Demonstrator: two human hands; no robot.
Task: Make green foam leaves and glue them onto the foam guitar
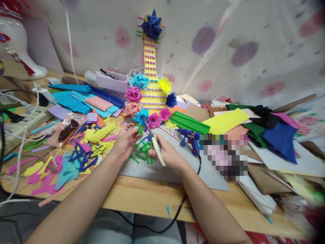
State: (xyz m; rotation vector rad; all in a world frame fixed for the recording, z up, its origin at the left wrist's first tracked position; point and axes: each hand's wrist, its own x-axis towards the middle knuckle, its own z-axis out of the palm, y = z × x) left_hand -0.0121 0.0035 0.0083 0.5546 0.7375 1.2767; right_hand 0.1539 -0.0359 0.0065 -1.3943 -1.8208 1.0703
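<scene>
Head view: left grip (125, 141) pinches green paper (140, 129); right grip (167, 151), scissors (157, 151).

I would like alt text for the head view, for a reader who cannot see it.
The left hand holds a small green piece and the right hand pale-handled scissors above a gray board. Behind them, a yellow guitar-shaped craft bears colorful flowers; a blue glue gun and paper scraps lie nearby.
</scene>
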